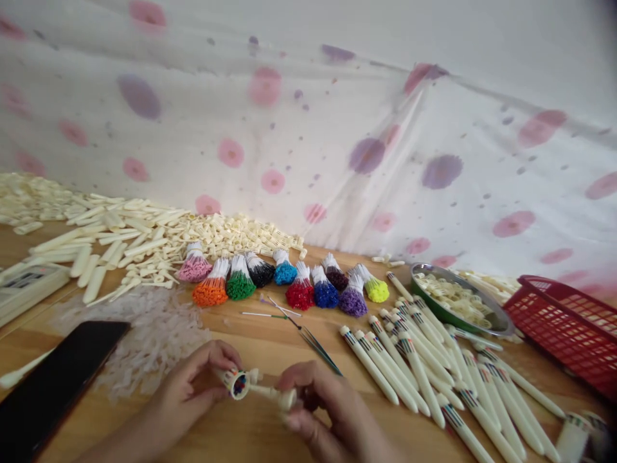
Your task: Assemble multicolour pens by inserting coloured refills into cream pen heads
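My left hand is closed around a short cream multicolour pen barrel part, its round open end facing me. Red, blue and green tips show inside that opening. In my right hand, a small cream plastic piece is pinched between thumb and fingers; its shape is blurred. A thin cream stem lies between the two parts; whether they touch I cannot tell. Beyond my hands lie tweezers and a few loose refills. Bundles of coloured refills stand behind, among them a red bundle and an orange bundle.
Many cream pens lie at the right, before a green-sided metal bowl of small parts and a red basket. Cream parts pile up at the back left. Clear plastic bits and a black phone lie left.
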{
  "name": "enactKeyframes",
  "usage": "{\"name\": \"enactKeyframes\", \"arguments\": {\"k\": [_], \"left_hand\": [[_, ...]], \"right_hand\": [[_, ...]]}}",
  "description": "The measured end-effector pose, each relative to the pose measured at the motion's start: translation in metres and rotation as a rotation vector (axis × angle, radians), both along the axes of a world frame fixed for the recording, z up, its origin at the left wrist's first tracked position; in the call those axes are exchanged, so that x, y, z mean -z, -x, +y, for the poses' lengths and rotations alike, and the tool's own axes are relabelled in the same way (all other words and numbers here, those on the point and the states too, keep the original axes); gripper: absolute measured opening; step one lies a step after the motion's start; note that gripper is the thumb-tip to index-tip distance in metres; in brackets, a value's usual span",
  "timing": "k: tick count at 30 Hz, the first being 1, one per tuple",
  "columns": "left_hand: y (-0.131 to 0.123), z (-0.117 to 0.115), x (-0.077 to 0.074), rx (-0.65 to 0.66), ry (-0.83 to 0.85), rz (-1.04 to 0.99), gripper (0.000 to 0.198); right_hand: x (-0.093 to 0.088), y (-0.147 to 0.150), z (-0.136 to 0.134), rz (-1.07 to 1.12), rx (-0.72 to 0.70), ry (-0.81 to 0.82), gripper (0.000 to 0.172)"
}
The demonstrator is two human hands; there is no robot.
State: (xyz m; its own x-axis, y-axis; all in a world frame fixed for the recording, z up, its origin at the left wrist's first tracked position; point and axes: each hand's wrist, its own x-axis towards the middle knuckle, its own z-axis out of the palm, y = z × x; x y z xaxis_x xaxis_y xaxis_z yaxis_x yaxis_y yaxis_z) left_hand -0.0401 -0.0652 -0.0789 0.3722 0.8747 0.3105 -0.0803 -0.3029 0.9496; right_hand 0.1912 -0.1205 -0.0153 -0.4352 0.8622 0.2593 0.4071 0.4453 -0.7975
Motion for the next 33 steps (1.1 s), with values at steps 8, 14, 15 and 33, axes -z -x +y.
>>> {"name": "enactKeyframes", "arguments": {"k": [8,14,15,33], "left_hand": [[-0.005,-0.004,-0.005,0.091,0.025,-0.015,0.023],[-0.005,-0.005,-0.002,0.092,-0.051,0.069,0.026],[-0.005,-0.005,-0.002,0.092,-0.062,0.086,0.026],[-0.015,-0.02,-0.013,-0.076,-0.39,0.465,0.021]], "right_hand": [[0.012,0.017,0.001,0.009,0.102,-0.399,0.028],[0.006,0.02,0.003,-0.099,0.017,-0.408,0.03],[0.007,0.021,0.004,-0.108,0.019,-0.428,0.03],[0.017,0.017,0.019,-0.326,0.128,-0.702,0.049]]}}
